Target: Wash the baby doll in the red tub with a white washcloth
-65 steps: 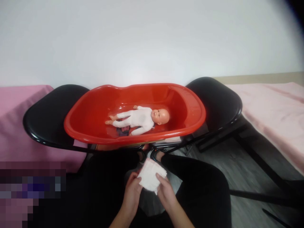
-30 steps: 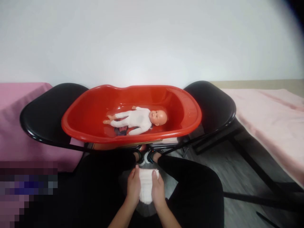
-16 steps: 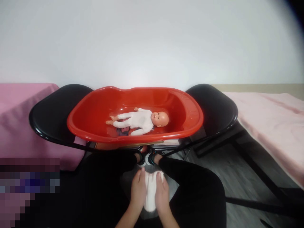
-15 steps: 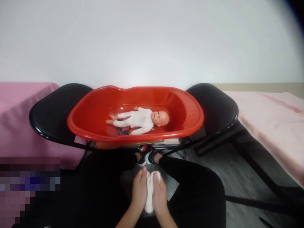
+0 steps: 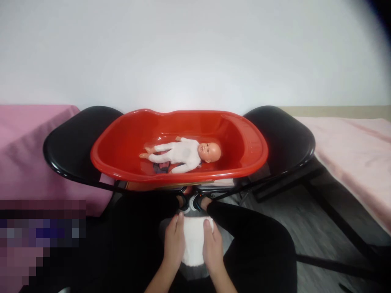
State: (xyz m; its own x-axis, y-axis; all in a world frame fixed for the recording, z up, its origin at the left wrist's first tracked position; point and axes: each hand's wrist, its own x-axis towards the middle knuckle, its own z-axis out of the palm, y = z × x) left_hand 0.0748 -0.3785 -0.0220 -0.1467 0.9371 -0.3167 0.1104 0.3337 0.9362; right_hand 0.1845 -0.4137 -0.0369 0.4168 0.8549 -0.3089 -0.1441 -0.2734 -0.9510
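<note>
Between my knees, a small white cloth (image 5: 194, 242) is stretched out flat. My left hand (image 5: 174, 240) grips its left edge, with the thumb on top. Its right edge is held the same way by my right hand (image 5: 213, 243). Beyond my hands is a red baby bathtub (image 5: 128, 126), and a bald baby doll (image 5: 185, 154) in a white suit lies on its back inside. The doll's head points right and its feet point left. Beside the doll's legs lies a dark item with pink on it (image 5: 161, 167), too unclear to name.
The bathtub rests across two black chairs, a left chair (image 5: 70, 146) and a right chair (image 5: 287, 142). A pink-covered surface (image 5: 27, 150) is at left, a pale pink-covered one (image 5: 351, 150) at right. A white wall (image 5: 195, 53) stands behind. My shoes (image 5: 197, 201) are under the tub.
My hands have moved apart. The white cloth, bunched narrowly between my palms before, is now spread flat between them. The whole scene has shifted slightly right in view.
</note>
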